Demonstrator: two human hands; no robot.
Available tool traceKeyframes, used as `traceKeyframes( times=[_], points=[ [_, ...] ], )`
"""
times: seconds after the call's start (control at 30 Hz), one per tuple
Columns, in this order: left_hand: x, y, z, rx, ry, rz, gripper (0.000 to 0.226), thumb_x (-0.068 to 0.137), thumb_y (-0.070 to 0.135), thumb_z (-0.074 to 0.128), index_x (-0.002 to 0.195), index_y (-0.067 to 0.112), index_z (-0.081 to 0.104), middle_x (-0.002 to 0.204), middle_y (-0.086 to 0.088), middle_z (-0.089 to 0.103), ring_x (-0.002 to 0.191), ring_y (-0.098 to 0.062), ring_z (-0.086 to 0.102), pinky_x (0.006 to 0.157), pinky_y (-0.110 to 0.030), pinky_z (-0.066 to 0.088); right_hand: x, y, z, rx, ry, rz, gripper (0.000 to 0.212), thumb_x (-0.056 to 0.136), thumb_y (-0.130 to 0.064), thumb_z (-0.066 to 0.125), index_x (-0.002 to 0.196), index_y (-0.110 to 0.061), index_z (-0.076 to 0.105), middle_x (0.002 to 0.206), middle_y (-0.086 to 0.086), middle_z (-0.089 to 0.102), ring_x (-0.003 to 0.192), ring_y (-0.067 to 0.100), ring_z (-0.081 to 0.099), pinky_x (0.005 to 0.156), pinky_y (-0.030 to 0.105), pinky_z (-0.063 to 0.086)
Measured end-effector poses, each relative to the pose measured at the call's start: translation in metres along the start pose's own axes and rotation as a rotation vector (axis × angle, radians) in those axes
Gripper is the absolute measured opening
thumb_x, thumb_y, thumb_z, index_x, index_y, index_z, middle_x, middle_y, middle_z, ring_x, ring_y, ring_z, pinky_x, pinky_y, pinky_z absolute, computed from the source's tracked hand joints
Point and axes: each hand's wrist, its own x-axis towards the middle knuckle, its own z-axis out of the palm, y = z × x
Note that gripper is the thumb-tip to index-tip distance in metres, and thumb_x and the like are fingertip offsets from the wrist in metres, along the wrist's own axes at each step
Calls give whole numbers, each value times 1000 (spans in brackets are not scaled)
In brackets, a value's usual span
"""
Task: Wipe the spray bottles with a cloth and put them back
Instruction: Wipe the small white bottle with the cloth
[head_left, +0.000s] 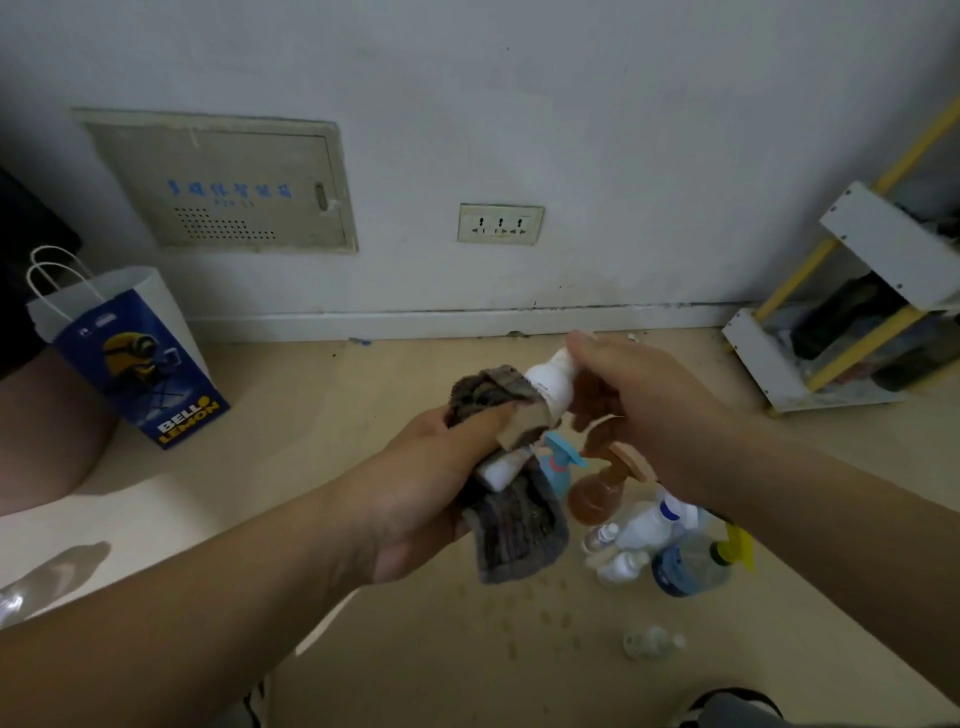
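Observation:
A white spray bottle (549, 383) is held up between both hands, tilted, top toward the right. My right hand (631, 387) grips its cap end. My left hand (441, 467) is closed around a grey-brown cloth (514, 525) wrapped over the bottle's lower part; the bottle's base (498, 470) pokes out below. On the floor underneath stand more bottles: a light blue trigger sprayer (558, 462), an amber one (597, 493), a white one (649, 522), a clear blue-labelled one with a yellow trigger (696, 564), and small white ones (621, 566).
A small clear bottle (652, 643) lies apart on the beige floor. A blue and white paper bag (130, 358) stands at left by the wall. A white and yellow rack (852, 322) with dark items is at right. A wall socket (500, 224) sits ahead.

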Motion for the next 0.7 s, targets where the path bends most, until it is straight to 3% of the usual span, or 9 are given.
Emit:
traceKeyframes(
  times=[0.1, 0.23, 0.37, 0.5, 0.6, 0.7],
  points=[
    [-3, 7, -5, -54, -74, -47, 42, 85, 37, 76, 121, 18, 71, 98, 2, 79, 81, -11, 75, 72, -27, 60, 3, 2, -6, -45, -75, 94, 47, 99, -50, 54, 70, -13, 51, 61, 9, 49, 49, 22, 46, 44, 29, 38],
    [-2, 7, -14, -10, -78, -89, 45, 89, 43, 72, 123, 13, 70, 93, -2, 76, 75, -13, 72, 73, -29, 59, 3, 1, -9, -62, -142, 84, 48, 101, -44, 51, 62, -17, 38, 55, 7, 36, 47, 21, 32, 44, 27, 31],
    [4, -5, -9, 19, 145, -129, 38, 103, 45, 56, 117, 12, 66, 79, -9, 67, 62, -19, 61, 59, -30, 52, -4, 5, -1, -241, 75, -108, 54, 99, -38, 57, 55, -11, 43, 51, 11, 36, 43, 20, 33, 42, 26, 34],
    [11, -15, -10, -22, 377, -188, 36, 101, 48, 59, 115, 16, 68, 85, -9, 67, 72, -25, 60, 61, -32, 52, -11, 9, 17, -524, 76, -307, 70, 96, -51, 60, 58, 5, 41, 56, 30, 53, 45, 29, 41, 44, 27, 35],
    [18, -8, -13, -54, 391, -132, 28, 103, 36, 58, 119, 16, 67, 99, -14, 71, 80, -29, 67, 68, -37, 57, -2, 2, 5, -591, 103, -328, 61, 98, -44, 58, 62, 0, 36, 55, 16, 33, 45, 20, 29, 41, 17, 28],
    [23, -5, -13, -73, 414, -116, 23, 103, 30, 58, 119, 14, 66, 111, -18, 72, 89, -33, 71, 69, -38, 61, -1, 0, -2, -560, 39, -272, 56, 102, -32, 55, 64, 7, 40, 57, 13, 33, 43, 17, 30, 40, 12, 30]
  ],
)
